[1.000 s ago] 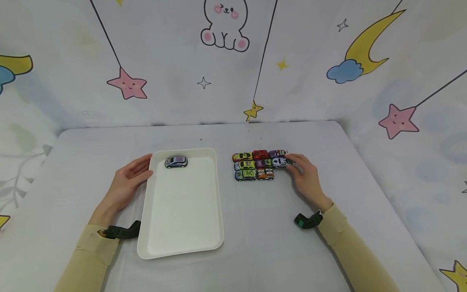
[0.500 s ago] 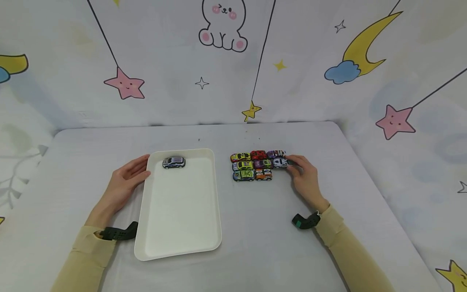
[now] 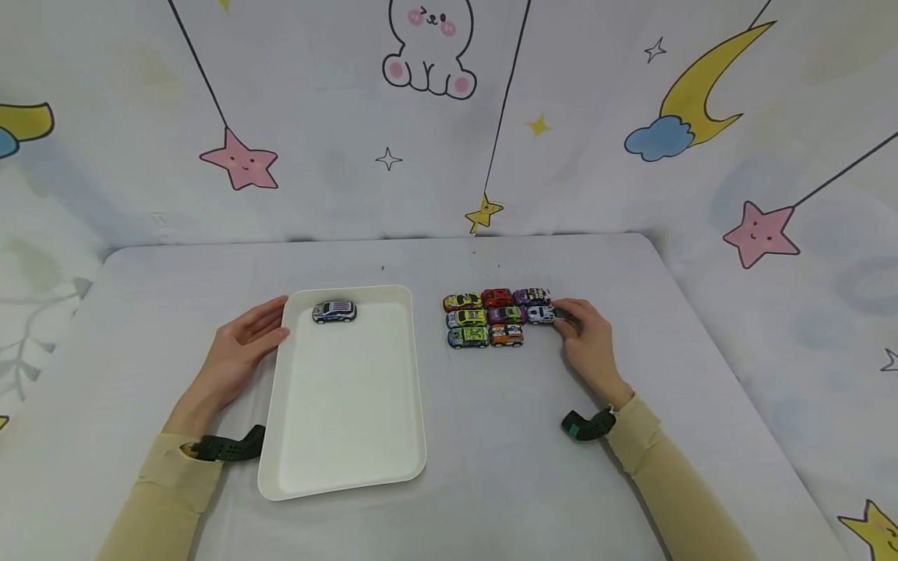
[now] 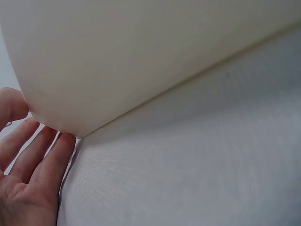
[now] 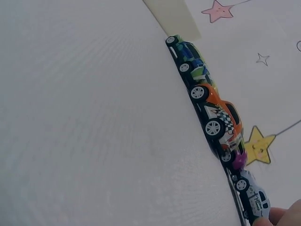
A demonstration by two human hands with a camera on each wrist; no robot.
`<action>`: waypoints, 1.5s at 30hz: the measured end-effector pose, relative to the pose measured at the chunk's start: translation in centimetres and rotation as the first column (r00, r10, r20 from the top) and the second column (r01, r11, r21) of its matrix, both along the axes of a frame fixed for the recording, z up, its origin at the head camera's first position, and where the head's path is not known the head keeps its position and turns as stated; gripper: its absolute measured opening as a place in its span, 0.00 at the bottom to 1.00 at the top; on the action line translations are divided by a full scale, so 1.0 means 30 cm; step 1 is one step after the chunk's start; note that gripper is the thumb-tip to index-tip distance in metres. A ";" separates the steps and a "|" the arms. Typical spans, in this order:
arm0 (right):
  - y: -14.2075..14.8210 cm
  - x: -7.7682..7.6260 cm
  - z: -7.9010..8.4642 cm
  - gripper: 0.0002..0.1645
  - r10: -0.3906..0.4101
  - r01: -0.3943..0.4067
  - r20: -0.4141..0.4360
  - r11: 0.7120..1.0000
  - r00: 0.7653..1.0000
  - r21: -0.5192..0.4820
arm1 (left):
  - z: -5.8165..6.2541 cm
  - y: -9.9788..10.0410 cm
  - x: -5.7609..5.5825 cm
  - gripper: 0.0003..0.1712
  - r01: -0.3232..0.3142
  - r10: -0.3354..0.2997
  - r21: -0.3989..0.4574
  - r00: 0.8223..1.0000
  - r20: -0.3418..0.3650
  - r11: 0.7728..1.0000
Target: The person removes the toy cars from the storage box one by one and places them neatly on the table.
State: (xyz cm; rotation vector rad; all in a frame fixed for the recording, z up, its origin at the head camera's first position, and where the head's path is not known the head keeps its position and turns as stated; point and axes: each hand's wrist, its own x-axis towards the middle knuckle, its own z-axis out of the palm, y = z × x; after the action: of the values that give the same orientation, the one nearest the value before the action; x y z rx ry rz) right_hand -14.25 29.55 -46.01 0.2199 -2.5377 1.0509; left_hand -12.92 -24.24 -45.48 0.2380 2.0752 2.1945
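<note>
My left hand [image 3: 235, 354] touches the left rim of a white tray [image 3: 347, 405]. Its extended fingers rest against the tray corner [image 4: 75, 94] in the left wrist view, thumb beside the edge. A silver toy car [image 3: 334, 312] sits in the tray's far left part. Right of the tray, several small toy cars stand packed in rows. At the right end of the middle row, my right hand [image 3: 589, 343] pinches the rear of a white toy car [image 3: 541, 314] between thumb and fingers. That white toy car [image 5: 256, 200] appears low in the right wrist view, beside the thumb.
Also grouped are an orange toy car [image 3: 507, 336], a green one [image 3: 468, 337], a red one [image 3: 497, 297] and two purple ones, among others. A white cloth covers the table [image 3: 491, 452], backed by a printed curtain [image 3: 337, 117].
The head view has shifted slightly. Compared with half a second ago, the white toy car and my right fingertips are a touch farther right. My left hand stays at the tray.
</note>
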 end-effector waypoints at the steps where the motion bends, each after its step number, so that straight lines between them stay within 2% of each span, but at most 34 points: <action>1: 0.000 0.000 0.001 0.20 0.003 -0.003 0.007 1.000 1.000 -0.002 | 0.000 0.000 0.000 0.34 0.000 0.000 -0.001 1.000 0.000 1.000; 13: -0.004 0.000 0.009 0.22 0.027 -0.026 0.052 1.000 0.998 -0.017 | -0.001 -0.002 0.000 0.34 -0.001 0.001 0.013 1.000 0.000 1.000; 34: -0.008 -0.007 0.001 0.22 0.008 -0.008 0.025 1.000 1.000 -0.012 | 0.002 -0.004 -0.005 0.34 -0.007 0.007 0.009 1.000 -0.003 1.000; 45: -0.005 -0.001 -0.001 0.24 0.017 -0.016 0.016 0.997 1.000 -0.072 | -0.001 -0.002 -0.004 0.34 -0.007 0.007 0.004 1.000 -0.004 1.000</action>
State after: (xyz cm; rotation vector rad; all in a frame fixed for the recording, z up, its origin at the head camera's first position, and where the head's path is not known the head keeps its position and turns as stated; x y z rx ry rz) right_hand -14.28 29.41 -46.06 0.2134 -2.5114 1.1533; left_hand -13.03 -24.29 -45.51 0.2352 2.0768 2.2045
